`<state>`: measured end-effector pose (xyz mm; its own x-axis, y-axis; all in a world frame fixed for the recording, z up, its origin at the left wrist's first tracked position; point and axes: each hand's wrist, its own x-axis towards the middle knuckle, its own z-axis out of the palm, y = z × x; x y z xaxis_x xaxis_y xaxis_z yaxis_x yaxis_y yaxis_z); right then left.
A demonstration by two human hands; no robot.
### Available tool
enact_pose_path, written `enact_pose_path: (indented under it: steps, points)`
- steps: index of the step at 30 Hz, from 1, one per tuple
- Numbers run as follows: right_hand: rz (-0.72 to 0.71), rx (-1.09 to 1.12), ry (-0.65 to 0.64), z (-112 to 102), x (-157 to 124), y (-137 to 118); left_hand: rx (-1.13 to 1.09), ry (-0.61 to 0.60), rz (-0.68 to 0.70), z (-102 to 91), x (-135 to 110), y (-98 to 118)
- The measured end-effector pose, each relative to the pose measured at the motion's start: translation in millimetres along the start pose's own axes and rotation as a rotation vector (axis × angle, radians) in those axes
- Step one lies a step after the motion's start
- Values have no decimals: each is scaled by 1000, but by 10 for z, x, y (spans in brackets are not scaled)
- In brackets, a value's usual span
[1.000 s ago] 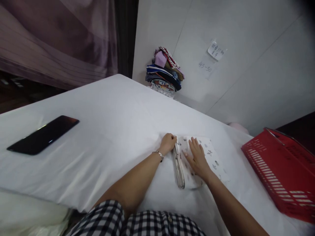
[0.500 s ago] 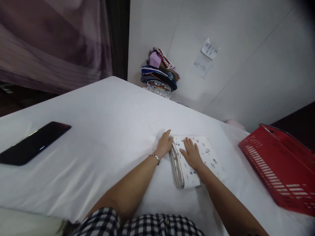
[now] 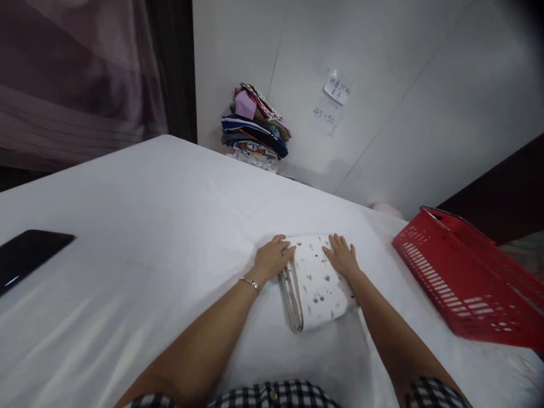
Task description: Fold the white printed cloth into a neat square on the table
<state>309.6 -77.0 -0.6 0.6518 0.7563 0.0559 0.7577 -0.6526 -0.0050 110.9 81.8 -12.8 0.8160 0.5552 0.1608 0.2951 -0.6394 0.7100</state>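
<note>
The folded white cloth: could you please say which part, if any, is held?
On the folded white cloth, the left hand touches the far left corner, grip unclear; the right hand rests open at far right.

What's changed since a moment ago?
The right hand moved from the middle of the folded cloth to its right edge; the left hand, earlier pinching the far left corner, now lies across it. The cloth looks narrower. The red basket and clothes pile stayed put.
</note>
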Motion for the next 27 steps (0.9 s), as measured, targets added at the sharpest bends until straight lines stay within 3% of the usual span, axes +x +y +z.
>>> enact_pose_path:
  steps: [5, 10, 14, 17, 20, 23, 27]
  points:
    - [41, 34, -12, 241, 37, 280, -70, 11, -51, 7, 12, 38]
    - [37, 76, -30, 188, 60, 270, -56, 16, -85, 27, 19, 18]
    - [51, 82, -65, 28, 13, 167, -100, -16, -100, 7, 36, -24]
    - [-69, 61, -8, 18, -129, 23, -141, -19, -96, 7, 56, -60]
    - [-178, 66, -31, 100, -272, -93, -152, 4, -77, 23, 68, -82]
    - [-151, 94, -79, 125, -336, -165, -162, 11, -86, 30, 68, -82]
    - [-137, 197, -102, -2, -428, -357, -186, -3, -97, 26, 69, -76]
